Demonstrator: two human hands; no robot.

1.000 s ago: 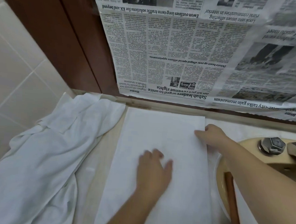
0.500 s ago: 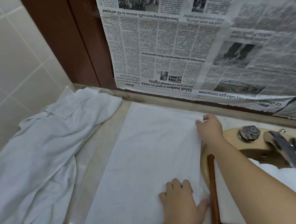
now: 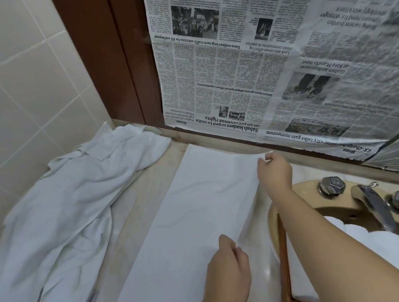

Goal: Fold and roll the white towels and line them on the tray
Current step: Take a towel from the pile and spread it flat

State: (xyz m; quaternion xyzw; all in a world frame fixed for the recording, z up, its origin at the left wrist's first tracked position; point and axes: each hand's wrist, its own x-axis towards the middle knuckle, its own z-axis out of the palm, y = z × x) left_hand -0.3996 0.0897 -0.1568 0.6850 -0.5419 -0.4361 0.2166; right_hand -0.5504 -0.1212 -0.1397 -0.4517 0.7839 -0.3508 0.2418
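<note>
A white towel (image 3: 197, 210) lies spread as a long strip on the counter. My right hand (image 3: 275, 172) pinches its far right corner and lifts that edge off the surface. My left hand (image 3: 230, 268) grips the same right edge nearer to me, fingers curled round the fold. A wooden tray (image 3: 283, 254) sits over the sink at the right, under my right forearm, with rolled white towels (image 3: 360, 237) on it, partly hidden.
A heap of crumpled white towels (image 3: 63, 208) lies on the counter at the left against the tiled wall. A beige sink (image 3: 307, 191) with a chrome tap (image 3: 374, 201) stands at the right. Newspaper (image 3: 256, 68) covers the wall behind.
My left hand slid from the towel's middle to its right edge and took hold. The right edge has risen off the counter between both hands.
</note>
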